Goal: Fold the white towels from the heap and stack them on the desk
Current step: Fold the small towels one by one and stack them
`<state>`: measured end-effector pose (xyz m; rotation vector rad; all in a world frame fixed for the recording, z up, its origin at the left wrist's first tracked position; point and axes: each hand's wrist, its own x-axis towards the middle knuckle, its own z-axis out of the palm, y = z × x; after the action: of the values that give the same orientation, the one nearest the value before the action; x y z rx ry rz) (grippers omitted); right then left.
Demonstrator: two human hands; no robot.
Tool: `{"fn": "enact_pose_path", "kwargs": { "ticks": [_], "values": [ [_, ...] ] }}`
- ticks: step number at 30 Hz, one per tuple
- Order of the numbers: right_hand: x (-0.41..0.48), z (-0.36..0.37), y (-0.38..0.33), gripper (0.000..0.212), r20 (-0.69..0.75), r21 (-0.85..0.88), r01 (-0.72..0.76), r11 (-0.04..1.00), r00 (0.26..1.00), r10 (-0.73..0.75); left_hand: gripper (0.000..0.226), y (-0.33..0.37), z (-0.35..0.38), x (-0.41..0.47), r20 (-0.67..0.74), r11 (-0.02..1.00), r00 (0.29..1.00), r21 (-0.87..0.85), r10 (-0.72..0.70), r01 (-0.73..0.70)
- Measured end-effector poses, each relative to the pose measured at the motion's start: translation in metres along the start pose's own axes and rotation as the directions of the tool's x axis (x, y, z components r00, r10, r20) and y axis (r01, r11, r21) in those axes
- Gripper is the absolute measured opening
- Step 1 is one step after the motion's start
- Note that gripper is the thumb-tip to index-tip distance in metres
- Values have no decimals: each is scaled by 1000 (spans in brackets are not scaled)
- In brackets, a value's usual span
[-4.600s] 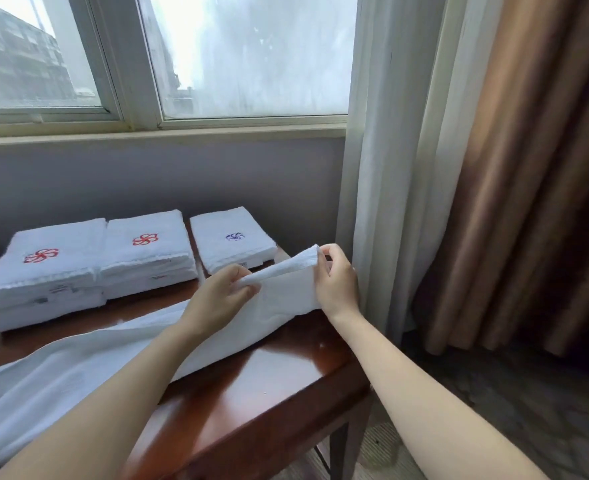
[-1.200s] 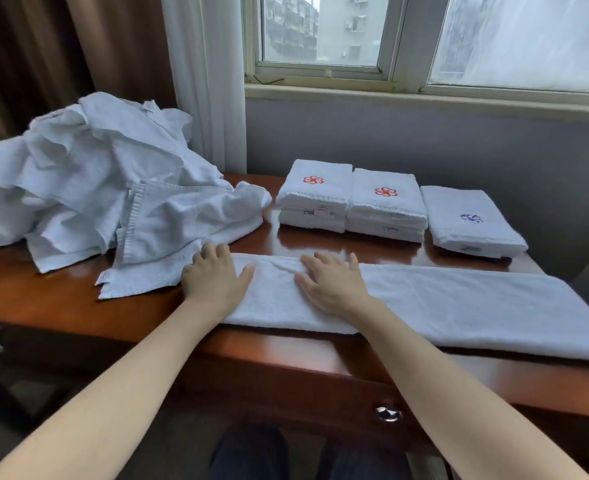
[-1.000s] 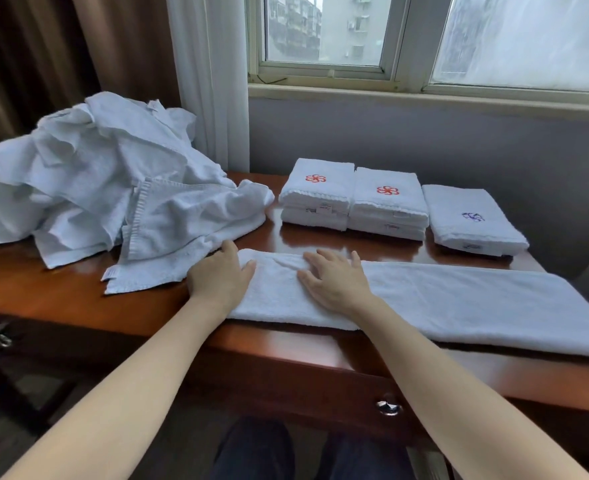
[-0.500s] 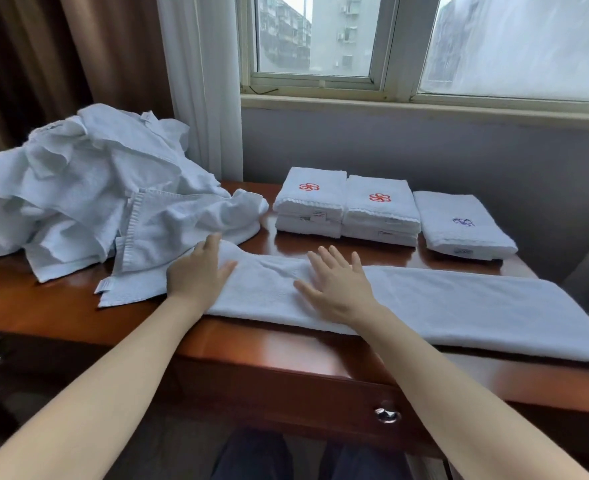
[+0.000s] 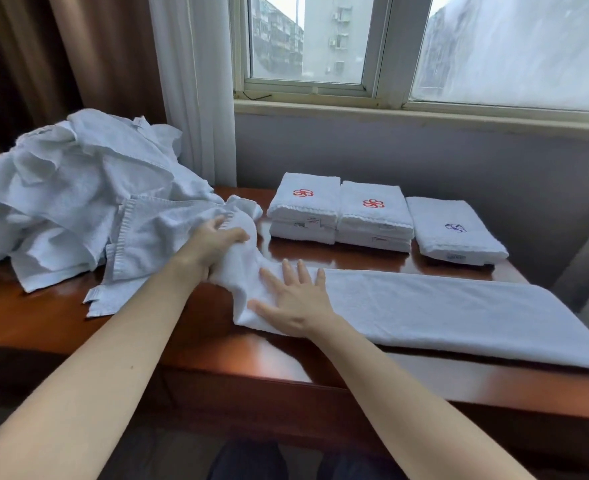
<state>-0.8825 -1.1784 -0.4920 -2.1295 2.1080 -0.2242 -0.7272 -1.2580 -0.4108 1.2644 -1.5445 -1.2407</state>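
Note:
A long white towel (image 5: pixel 442 308), folded into a narrow strip, lies across the front of the wooden desk (image 5: pixel 44 320) and hangs past its right end. My left hand (image 5: pixel 213 245) grips the strip's left end and holds it lifted off the desk. My right hand (image 5: pixel 298 299) presses flat on the strip just right of that, fingers spread. The heap of crumpled white towels (image 5: pixel 78 195) covers the desk's left part. Behind the strip stand three folded stacks: two with a red emblem (image 5: pixel 305 207) (image 5: pixel 372 216) and one with a blue emblem (image 5: pixel 454 233).
A grey wall and a window sill (image 5: pixel 424 114) run behind the desk. White sheer and brown curtains (image 5: pixel 113 57) hang at the back left. A drawer knob shows at the far left edge. My legs are below the desk front.
My left hand went from lying flat on the strip's left end to gripping it and raising it. My right hand stayed pressed on the towel. Earlier, both hands held the towel's right end.

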Motion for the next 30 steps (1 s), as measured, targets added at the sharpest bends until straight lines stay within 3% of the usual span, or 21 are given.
{"fn": "enact_pose_path", "kwargs": {
  "ticks": [2,4,6,7,10,14,18,22,26,30],
  "values": [
    [5,0,-12,73,-44,121,38,992,998,-33,68,14,14,-1,81,999,997,51,14,-18],
    [8,-7,-18,62,-96,429,60,901,995,-21,74,22,30,-2,112,990,993,126,41,-55],
    [2,-23,-13,43,-107,801,52,597,993,57,71,27,43,-4,130,991,991,118,44,-59],
    [-3,-31,-5,37,-108,903,50,426,988,111,65,28,47,-4,142,993,989,104,40,-55],
    [-19,-57,27,35,-29,994,-4,108,953,303,40,33,64,-7,211,998,978,62,11,-24],
    [-38,-87,68,31,41,996,-11,-92,944,328,28,39,102,-20,327,991,945,112,27,-67],
    [-53,-98,94,53,105,994,-100,-33,949,297,6,37,135,-31,375,995,926,74,40,-73],
    [-64,-92,108,60,168,984,-180,14,942,290,17,27,154,-38,446,993,895,105,-1,-51],
    [-66,-83,111,50,181,959,-241,148,925,335,34,21,156,-41,540,992,834,18,-114,124],
    [-63,-82,108,59,85,873,-293,390,878,471,36,19,148,-38,553,986,826,-44,-109,159]
  ]
}}
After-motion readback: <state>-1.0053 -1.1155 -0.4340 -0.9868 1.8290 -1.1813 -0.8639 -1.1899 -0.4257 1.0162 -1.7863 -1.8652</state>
